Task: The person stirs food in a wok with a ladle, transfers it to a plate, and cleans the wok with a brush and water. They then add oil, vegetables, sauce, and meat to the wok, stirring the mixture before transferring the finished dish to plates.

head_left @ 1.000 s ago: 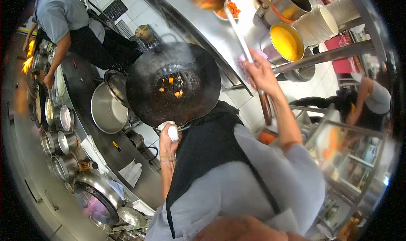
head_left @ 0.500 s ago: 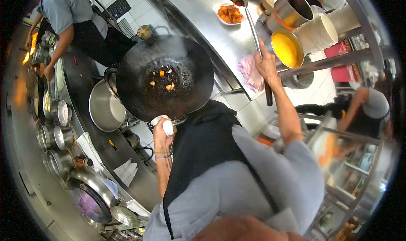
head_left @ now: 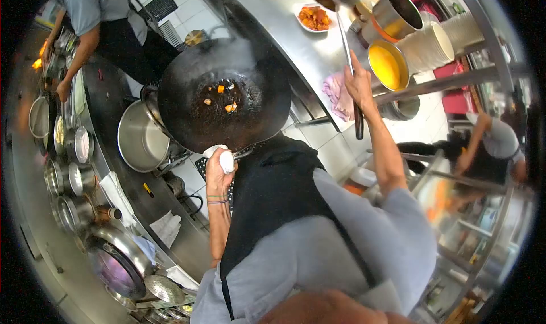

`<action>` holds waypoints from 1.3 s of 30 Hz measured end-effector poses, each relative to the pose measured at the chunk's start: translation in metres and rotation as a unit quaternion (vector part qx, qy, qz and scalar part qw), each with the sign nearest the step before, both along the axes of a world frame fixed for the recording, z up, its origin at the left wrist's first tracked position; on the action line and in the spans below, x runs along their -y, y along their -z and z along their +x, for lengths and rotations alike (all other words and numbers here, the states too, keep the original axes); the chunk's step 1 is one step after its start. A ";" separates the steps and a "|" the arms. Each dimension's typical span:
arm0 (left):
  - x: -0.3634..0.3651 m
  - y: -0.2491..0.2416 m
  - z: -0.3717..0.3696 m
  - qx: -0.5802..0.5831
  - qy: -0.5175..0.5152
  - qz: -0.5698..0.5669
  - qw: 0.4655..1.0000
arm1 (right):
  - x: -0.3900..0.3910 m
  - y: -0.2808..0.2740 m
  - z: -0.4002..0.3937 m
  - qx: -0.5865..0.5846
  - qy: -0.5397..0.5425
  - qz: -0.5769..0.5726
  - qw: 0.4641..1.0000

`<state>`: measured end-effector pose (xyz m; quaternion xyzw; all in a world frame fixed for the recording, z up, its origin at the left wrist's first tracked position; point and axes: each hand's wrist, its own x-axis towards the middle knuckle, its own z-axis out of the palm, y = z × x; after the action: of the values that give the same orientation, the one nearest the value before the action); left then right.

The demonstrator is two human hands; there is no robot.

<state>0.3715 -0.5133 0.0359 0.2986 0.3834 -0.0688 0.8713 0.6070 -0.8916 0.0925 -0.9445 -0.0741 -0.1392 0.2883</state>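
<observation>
My left hand (head_left: 219, 169) is closed round the near handle of a big black wok (head_left: 187, 111), with a folded white cloth (head_left: 227, 162) between palm and handle. A few orange and pale bits of food (head_left: 231, 107) and dark sauce lie in the wok, and faint steam rises from it. My right hand (head_left: 359, 85) grips a long-handled ladle (head_left: 344, 37) by its dark-ended handle. The ladle's bowl is over the steel counter, close to a white plate of orange-red saucy food (head_left: 314, 18). Below my right hand lies a pink cloth (head_left: 339, 96).
A pot of yellow liquid (head_left: 388, 65), a tall steel pot (head_left: 395, 14) and stacked bowls (head_left: 429, 42) stand right of the ladle. Left of the wok is a large steel pot (head_left: 143, 136). A co-worker (head_left: 105, 34) works at the flaming stove, upper left. Another person (head_left: 495, 142) is at far right.
The ladle's bowl has shifted slightly right and down, away from above the plate's upper edge. The wok stays held nearly in place. At the stove, the co-worker's pan has shifted.
</observation>
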 end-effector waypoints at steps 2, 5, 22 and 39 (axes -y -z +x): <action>0.005 -0.002 0.008 -0.004 -0.034 0.008 0.999 | 0.019 0.020 0.007 0.071 -0.037 0.034 0.996; 0.001 -0.002 0.000 -0.007 -0.024 0.060 0.998 | -0.040 -0.038 -0.037 -0.246 -0.033 0.203 0.947; -0.010 -0.001 -0.009 -0.041 -0.032 0.090 0.995 | -0.109 0.017 -0.060 -0.270 -0.415 -0.065 0.867; 0.029 0.068 0.001 -0.097 -0.027 0.182 0.978 | -0.183 -0.033 -0.123 -0.761 -0.106 0.442 0.463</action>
<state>0.3730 -0.5426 -0.0322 0.4339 0.4798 -0.0027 0.7626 0.4837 -0.7082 0.1257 -0.4077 0.1468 0.6521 0.6221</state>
